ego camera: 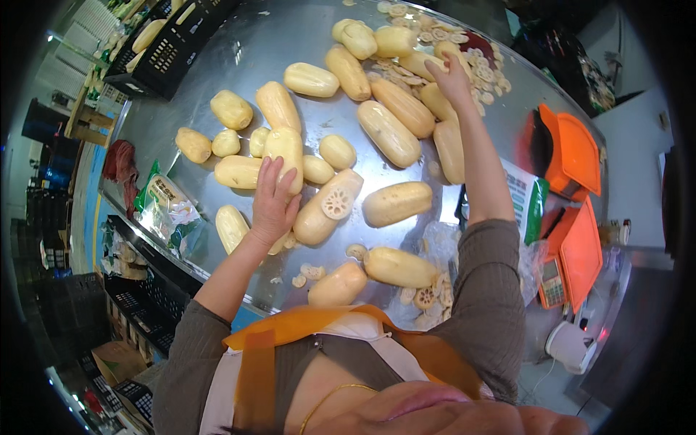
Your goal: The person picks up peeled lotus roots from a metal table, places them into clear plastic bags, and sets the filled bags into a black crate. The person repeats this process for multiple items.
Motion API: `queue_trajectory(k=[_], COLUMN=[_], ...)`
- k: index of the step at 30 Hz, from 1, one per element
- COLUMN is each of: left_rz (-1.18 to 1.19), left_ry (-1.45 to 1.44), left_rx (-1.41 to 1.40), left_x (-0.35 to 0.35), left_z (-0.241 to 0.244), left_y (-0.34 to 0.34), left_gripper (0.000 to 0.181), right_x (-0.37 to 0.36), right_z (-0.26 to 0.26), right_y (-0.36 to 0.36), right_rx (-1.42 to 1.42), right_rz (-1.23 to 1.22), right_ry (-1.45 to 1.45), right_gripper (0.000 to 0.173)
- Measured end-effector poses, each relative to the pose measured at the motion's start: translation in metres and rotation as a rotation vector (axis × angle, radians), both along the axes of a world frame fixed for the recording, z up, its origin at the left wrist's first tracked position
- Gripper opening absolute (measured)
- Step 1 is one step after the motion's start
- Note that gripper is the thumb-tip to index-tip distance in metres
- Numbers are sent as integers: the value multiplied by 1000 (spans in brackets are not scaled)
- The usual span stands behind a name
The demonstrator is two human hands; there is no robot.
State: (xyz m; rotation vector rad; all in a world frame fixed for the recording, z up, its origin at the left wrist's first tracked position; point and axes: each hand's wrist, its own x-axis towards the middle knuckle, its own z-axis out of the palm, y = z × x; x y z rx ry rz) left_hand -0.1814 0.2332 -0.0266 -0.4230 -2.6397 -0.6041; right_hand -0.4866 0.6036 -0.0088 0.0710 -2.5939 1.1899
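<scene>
Peeled lotus root sections lie scattered over a metal work table (pixel 326 128). My left hand (pixel 274 201) rests with spread fingers on the lower end of a pale lotus root section (pixel 284 149). Beside it, another lotus root section (pixel 321 215) carries a cut slice (pixel 337 203) showing its holes. My right hand (pixel 454 79) reaches to the far right part of the pile, fingers apart over a lotus root section (pixel 417 65); whether it touches that piece is unclear. Thin lotus slices (pixel 481 68) lie heaped around there.
A black crate (pixel 163 51) holding lotus roots stands at the far left corner. Printed plastic bags (pixel 168 204) lie at the left edge. On the right are orange bins (pixel 571 152), a calculator (pixel 553 284) and a clear plastic bag (pixel 440 242) near more slices.
</scene>
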Motion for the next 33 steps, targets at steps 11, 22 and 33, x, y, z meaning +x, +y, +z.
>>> queue_trajectory(k=[11, 22, 33], left_rz=[5, -20, 0], left_ry=[9, 23, 15], left_rx=[32, 55, 79], left_x=[-1, -5, -4], left_z=[-6, -3, -3], left_y=[-3, -3, -2], left_gripper=[61, 62, 59], right_x=[-102, 94, 9], right_z=[-24, -5, -3], right_y=[-73, -86, -110], right_rx=[217, -93, 253], right_rz=[109, 685, 484], right_ry=[-61, -7, -121], right_gripper=[98, 83, 63])
